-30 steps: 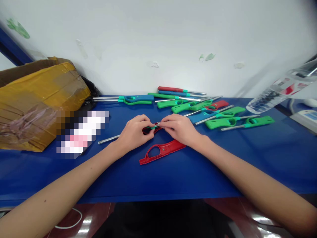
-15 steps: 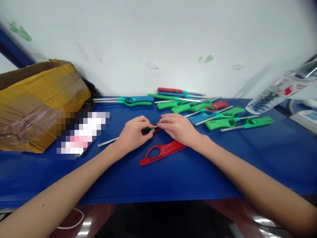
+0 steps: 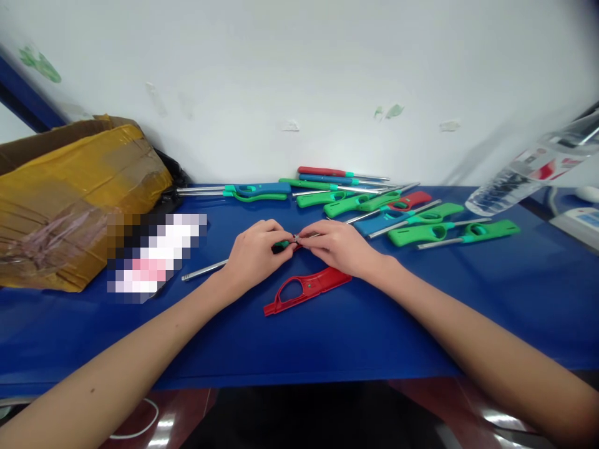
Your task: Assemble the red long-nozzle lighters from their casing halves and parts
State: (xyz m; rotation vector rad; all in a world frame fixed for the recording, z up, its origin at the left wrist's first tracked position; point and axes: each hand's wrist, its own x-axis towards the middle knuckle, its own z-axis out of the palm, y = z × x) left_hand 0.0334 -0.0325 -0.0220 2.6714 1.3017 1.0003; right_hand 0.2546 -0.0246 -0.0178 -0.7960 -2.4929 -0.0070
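Observation:
My left hand (image 3: 255, 254) is closed around a partly assembled lighter with a long metal tube (image 3: 204, 270), which sticks out to the left below the wrist. A dark and green part shows between thumb and forefinger, with a bit of red casing beside it. The fingertips of my right hand (image 3: 336, 244) are pinched together at the same lighter's inner parts, meeting the left fingertips; the small silvery piece there is too small to name. Just in front of both hands a loose red handle half (image 3: 322, 282) lies with its inner side up on the blue table (image 3: 299, 349).
Several green, blue and red stick lighters (image 3: 416, 234) lie in a pile at the back right, with more (image 3: 262, 190) along the wall. A taped cardboard box (image 3: 79, 206) stands left, beside a blurred-out object (image 3: 159, 255). A clear bottle (image 3: 528, 168) is at right.
Both hands have drawn slightly closer together at the lighter, and my right fingers now cover more of it. The metal tube has shifted slightly left and down. The loose red half stays in place.

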